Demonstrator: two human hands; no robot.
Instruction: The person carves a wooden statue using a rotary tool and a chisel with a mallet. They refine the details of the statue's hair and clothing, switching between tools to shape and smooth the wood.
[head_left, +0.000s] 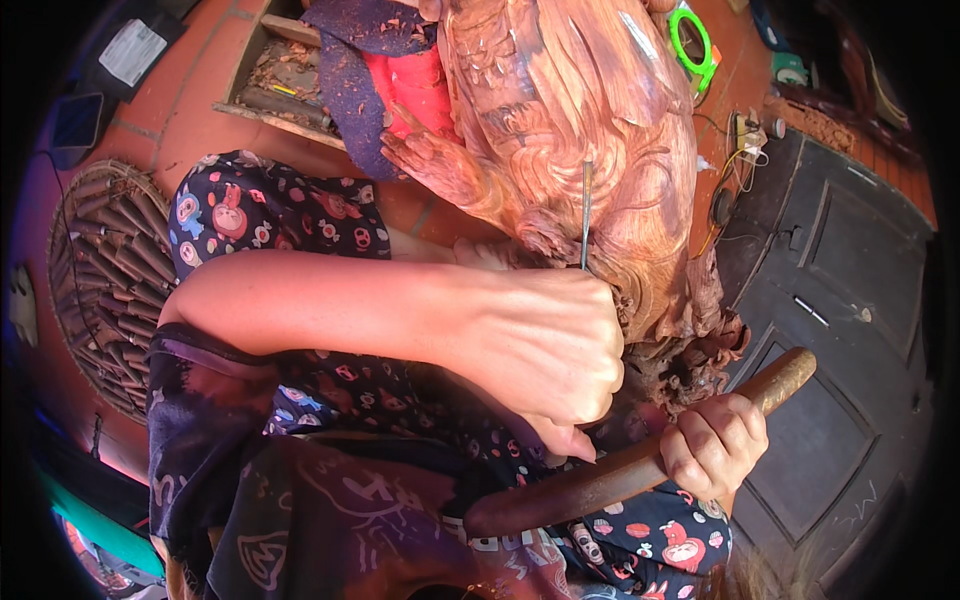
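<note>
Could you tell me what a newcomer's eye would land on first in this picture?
First, the big reddish wood carving filling the upper middle, cut with flowing curls. Just below it, the left hand grips a thin chisel set against the carving, while the right hand at lower right holds a wooden mallet.

A round woven basket (100,290) full of wooden-handled tools sits at the left on the red tiled floor (180,110). A shallow wooden tray (275,85) of chips lies beyond it. At the right lies a dark panelled door (850,260), with a green ring (692,45) and yellow cable (728,185) nearby.
</note>
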